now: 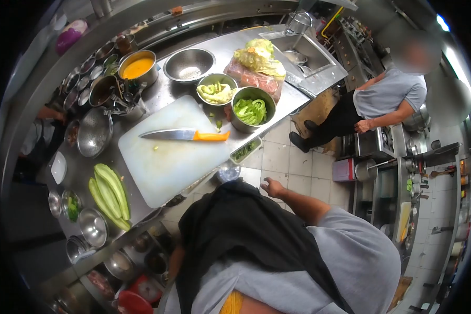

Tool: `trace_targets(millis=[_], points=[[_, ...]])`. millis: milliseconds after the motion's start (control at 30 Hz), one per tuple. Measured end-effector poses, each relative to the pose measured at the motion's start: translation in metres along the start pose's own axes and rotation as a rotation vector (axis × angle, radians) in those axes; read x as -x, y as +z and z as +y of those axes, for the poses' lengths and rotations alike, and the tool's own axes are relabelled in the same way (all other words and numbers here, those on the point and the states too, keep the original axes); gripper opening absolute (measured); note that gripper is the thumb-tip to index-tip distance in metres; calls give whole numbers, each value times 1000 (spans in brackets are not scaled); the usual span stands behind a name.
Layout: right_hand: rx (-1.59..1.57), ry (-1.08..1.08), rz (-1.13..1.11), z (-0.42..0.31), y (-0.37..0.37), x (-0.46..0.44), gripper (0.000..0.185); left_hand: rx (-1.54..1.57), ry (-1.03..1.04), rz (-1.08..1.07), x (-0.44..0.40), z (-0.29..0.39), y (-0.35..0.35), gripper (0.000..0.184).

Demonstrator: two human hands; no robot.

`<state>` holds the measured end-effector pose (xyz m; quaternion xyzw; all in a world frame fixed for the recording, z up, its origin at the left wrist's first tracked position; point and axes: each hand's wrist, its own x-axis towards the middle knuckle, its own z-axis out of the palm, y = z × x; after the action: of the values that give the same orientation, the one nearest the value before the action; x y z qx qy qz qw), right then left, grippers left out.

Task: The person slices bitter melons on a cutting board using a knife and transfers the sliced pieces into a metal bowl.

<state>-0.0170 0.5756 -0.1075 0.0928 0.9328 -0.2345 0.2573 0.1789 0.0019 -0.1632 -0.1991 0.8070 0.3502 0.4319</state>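
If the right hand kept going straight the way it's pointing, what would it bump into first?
Probably the clear tub by the counter's edge, the first thing in the right hand's line; depth is unclear, so it might pass above it.

No lettering, labels or numbers legible; view edges perhaps too blurred.

At one o'clock you have the sink (316, 52); at two, a person (384, 94) in a grey shirt; at three, a pink box (343, 170); on the bench (159, 95), a colander (92, 133) at nine; between ten and eleven, a pot (148, 78) of orange liquid.
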Motion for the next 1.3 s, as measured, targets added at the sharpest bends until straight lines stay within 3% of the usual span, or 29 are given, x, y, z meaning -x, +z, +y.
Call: trace_targets(millis=[300, 367, 467, 567, 600, 667, 700, 800, 833, 900, 933, 1000, 1100, 1133, 1167, 1233, 1300], points=[[-13, 106, -67, -3, -5, 4, 64, -121, 94, -14, -9, -2, -22, 28], [-31, 104, -108, -8, -13, 3, 64, -211, 197, -11, -18, -7, -34, 28], [-20, 89, -114, -17, -20, 0, 63, -528, 632, 75, -32, -28, -55, 27], [27, 23, -160, -23, -26, -4, 60, -682, 779, 80, -37, -36, -85, 27], [19, 30, -141, -24, -30, -6, 60, -537, 528, -89, -1, 1, -108, 29], [85, -137, -127, -28, -35, -11, 45, -280, -38, -259, 127, 156, -168, 32], [36, -123, -99, -44, -52, -6, 39, -340, 39, -182, 166, 202, -187, 34], [-125, -264, 109, -111, -90, 11, 22, 38, 228, 9, 150, 189, -207, 21], [-205, -331, 189, -140, -109, 23, 21, 146, 227, 75, 147, 207, -209, 24], [-403, -422, 195, -194, -142, 43, 18, 441, 449, 170, 128, 249, -200, 43], [-421, -508, 221, -215, -154, 49, 17, 581, 645, 175, 112, 272, -188, 46], [-508, -628, 242, -248, -167, 55, 14, 713, 902, -82, 120, 345, -175, 50], [-554, -697, 318, -279, -185, 67, 18, 689, 953, -62, 102, 416, -148, 63], [-612, -708, 317, -282, -189, 68, 25, 435, 1124, 262, 101, 437, -137, 76], [-722, -677, 256, -285, -194, 72, 29, 356, 1134, 379, 118, 456, -134, 86], [-823, -638, 195, -288, -205, 81, 33, 258, 1201, 522, 120, 469, -126, 88], [-699, -563, 186, -288, -214, 89, 42, 150, 1207, 597, 127, 477, -125, 88]])
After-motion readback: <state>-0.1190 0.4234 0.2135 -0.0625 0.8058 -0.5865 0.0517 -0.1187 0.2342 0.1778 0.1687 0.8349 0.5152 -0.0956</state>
